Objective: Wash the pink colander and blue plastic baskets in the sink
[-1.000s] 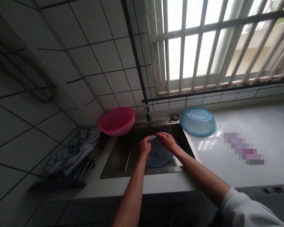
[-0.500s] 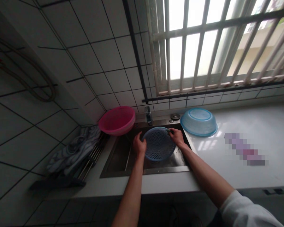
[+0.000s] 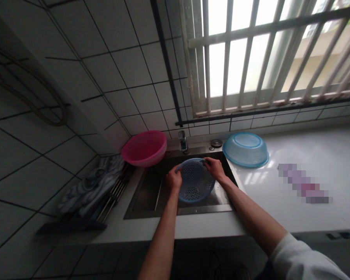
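A blue plastic colander (image 3: pixel 196 181) with a pierced wall is held over the metal sink (image 3: pixel 204 210), tilted so that its inside faces me. My left hand (image 3: pixel 174 179) grips its rim on the left, thumb at the edge. At the upper right rim my right hand (image 3: pixel 215 168) is closed on a small green pad (image 3: pixel 205 160), pressed against the colander's edge. Most of the pad is hidden by the fingers, so its exact kind is unclear.
Behind the sink stands a faucet (image 3: pixel 182 143). A pink basin (image 3: pixel 146 148) rests at the back left, and an upside-down light blue basin (image 3: pixel 245 150) on the right counter. A striped cloth (image 3: pixel 96 182) lies on a rack at left. A blurred patch (image 3: pixel 305 183) covers something on the counter.
The colander has tipped slightly toward me. My left hand has closed onto its rim, and my right hand with the green pad has shifted a little left along the edge.
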### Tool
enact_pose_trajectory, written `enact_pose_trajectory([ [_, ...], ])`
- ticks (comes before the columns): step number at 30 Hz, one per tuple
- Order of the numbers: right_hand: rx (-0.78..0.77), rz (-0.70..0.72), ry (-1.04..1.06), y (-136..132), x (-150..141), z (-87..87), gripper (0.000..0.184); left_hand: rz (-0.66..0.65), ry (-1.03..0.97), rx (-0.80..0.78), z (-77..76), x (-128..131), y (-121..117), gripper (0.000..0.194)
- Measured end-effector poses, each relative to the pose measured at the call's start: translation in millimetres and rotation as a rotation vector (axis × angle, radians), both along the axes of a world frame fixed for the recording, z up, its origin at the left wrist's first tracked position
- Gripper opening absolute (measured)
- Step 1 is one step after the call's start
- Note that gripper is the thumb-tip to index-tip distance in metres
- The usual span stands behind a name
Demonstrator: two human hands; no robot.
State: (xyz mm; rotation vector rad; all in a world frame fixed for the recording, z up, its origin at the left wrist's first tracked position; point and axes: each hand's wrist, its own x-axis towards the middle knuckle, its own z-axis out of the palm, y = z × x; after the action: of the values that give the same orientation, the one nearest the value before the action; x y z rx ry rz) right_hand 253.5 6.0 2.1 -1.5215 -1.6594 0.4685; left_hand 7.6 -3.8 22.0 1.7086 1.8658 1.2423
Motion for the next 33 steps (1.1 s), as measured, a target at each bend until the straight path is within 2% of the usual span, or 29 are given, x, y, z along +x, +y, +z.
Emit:
enact_pose_trajectory([
  [2,-0.076,-0.08,0.049,2.5,12.1,-3.9,0.027,0.119,-0.089,0.032,-2.3,-8.3,4.9,0.028],
  [4,-0.146,-0.096,0.067,3.4,18.5,-7.6,0.026,0.194,-0.121,0.009,-4.2,-15.2,7.7,0.029],
  [7,-0.179,-0.09,0.059,2.8,19.2,-10.7,0.026,0.213,-0.02,-0.063,-5.0,-18.9,6.1,0.029],
  [9,-0.165,-0.088,0.041,1.9,16.9,-10.7,0.027,0.196,0.086,-0.032,-3.2,-16.1,2.5,0.036],
  [11,-0.138,-0.066,0.014,0.3,13.1,-8.9,0.026,0.13,0.174,0.067,0.5,-9.5,-1.5,0.05],
  [14,-0.083,0.04,-0.033,-4.1,2.0,-3.3,0.028,-0.078,0.285,0.183,8.0,4.0,-7.0,0.063],
  [16,-0.047,0.136,-0.07,-8.1,-8.6,1.6,0.03,-0.208,0.353,0.158,12.3,12.0,-10.4,0.063],
  [18,-0.021,0.213,-0.1,-11.8,-18.2,6.0,0.03,-0.244,0.387,0.043,14.8,16.6,-13.2,0.047],
  [20,-0.004,0.244,-0.093,-13.6,-23.4,8.4,0.03,-0.198,0.383,-0.079,15.4,17.2,-14.9,0.029],
  [23,0.026,0.2,-0.019,-11.7,-20.4,6.3,0.032,-0.083,0.342,-0.153,14.1,13.1,-14.5,0.024],
  [28,-0.041,0.025,0.033,-3.3,-0.5,-4.8,0.032,0.083,0.156,-0.11,11.6,2.2,-8.2,0.028],
  [33,-0.113,-0.043,0.02,-0.6,9.1,-10.5,0.028,0.14,0.009,-0.063,9.2,-7.3,-4.4,0.026],
])
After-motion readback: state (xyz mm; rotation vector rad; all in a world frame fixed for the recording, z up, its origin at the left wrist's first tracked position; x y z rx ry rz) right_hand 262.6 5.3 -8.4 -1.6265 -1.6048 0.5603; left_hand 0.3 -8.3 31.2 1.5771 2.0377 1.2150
